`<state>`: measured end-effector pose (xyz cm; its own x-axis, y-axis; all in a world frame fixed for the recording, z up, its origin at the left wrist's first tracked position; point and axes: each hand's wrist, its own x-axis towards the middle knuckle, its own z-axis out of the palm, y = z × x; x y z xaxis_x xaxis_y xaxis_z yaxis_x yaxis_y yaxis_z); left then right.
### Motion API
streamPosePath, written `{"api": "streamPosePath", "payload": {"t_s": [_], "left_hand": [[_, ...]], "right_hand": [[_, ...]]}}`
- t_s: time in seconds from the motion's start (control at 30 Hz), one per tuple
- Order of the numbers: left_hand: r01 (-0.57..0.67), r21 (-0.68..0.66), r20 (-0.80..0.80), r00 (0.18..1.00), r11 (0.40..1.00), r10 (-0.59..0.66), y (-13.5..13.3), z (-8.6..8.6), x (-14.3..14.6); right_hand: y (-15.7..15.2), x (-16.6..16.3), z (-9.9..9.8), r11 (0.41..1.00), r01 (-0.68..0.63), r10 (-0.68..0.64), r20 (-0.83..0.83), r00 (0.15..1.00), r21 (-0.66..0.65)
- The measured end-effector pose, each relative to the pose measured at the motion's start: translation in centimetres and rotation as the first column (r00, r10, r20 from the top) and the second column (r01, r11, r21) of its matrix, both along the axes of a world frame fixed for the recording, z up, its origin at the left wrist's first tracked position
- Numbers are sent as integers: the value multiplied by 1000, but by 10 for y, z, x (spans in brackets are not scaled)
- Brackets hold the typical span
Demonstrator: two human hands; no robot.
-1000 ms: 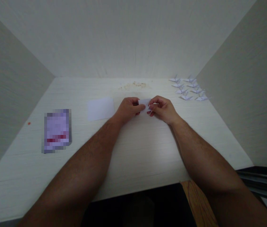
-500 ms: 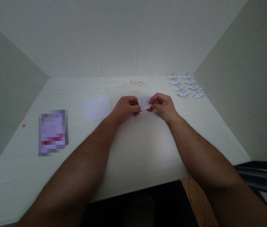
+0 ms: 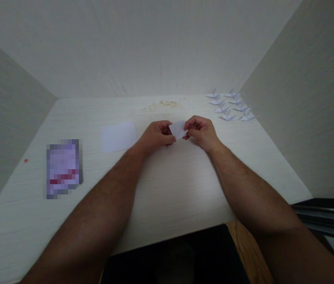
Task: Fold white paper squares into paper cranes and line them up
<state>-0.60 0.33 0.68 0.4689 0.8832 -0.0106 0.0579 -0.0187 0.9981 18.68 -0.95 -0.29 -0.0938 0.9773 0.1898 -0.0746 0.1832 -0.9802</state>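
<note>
A small folded piece of white paper (image 3: 179, 130), with crease lines across it, is stretched between my two hands above the white table. My left hand (image 3: 158, 133) pinches its left side, thumb in front and the fingers curled behind. On the other side my right hand (image 3: 200, 131) grips the right edge between thumb and fingers. Part of the paper's edges is covered by the fingertips. Flat on the table, left of my left hand, lies a stack or sheet of white paper (image 3: 119, 137).
Several white folded paper cranes (image 3: 227, 106) stand in two columns at the back right. A blurred purple packet (image 3: 63, 167) lies at the left, with a small red spot (image 3: 26, 160) beyond it. Walls enclose the table (image 3: 179, 189) at the back and both sides.
The paper has shifted from a nearly flat rectangle to a more slanted, flared shape with creases showing. Both hands keep their hold. The whole view has turned slightly.
</note>
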Motion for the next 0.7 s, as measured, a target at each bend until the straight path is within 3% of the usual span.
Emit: {"api": "streamPosePath", "payload": {"t_s": [0.3,0.7], "left_hand": [[-5,24,-71,997,1000,7,0,2,2],[19,114,-209,978,993,5,1,1,2]], "right_hand": [[-1,-1,0,1000,15,-15,19,1000,2],[0,4,1,998,-58,61,99,993,-31]]}}
